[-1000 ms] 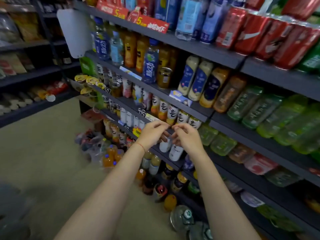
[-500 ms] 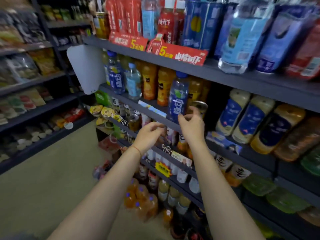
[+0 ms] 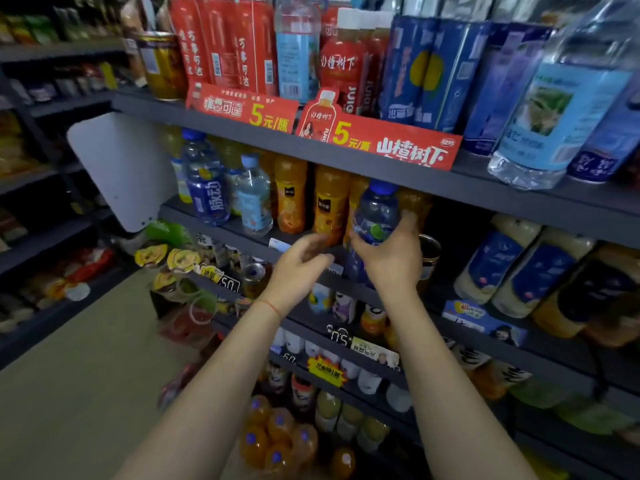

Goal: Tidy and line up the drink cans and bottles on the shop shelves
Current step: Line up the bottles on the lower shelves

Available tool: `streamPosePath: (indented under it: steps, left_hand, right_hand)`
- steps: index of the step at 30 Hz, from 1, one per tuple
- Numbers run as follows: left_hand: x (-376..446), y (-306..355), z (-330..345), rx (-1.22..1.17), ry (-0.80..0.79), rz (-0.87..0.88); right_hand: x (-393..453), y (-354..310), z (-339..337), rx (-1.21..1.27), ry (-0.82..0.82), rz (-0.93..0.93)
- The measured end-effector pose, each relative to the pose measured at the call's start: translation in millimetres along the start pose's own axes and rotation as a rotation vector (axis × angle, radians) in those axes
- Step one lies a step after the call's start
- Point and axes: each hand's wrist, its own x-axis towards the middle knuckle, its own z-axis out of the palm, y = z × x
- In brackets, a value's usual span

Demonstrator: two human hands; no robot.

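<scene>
hands: right [image 3: 391, 258] grips 1 blue bottle [image 3: 375, 216], left [image 3: 298, 265] loosely curled, empty | 3 orange bottles [image 3: 330, 202] beside | dark shelf [image 3: 242, 233] | shop aisle, beige floor [image 3: 86, 375]

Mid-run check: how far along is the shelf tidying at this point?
Looks done: the orange juice bottles left of the hands stand upright in a row. In hand: the right hand grips a blue-capped bottle; the left hand hovers open beside it. Left: the gold can behind it and the bottles lying flat further right.
</scene>
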Motion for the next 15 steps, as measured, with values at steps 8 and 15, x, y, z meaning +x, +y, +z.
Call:
streamPosePath:
  steps: [8, 15]
  left_hand:
    - [-12, -17, -37, -0.020, -0.372, -0.001]
    - [-45, -70, -63, -0.471, -0.284, -0.314]
  right_hand:
    - [-63, -25, 4, 0.093, -0.133, -0.049]
    - [-111, -53, 38, 0.178, -0.276, 0.213]
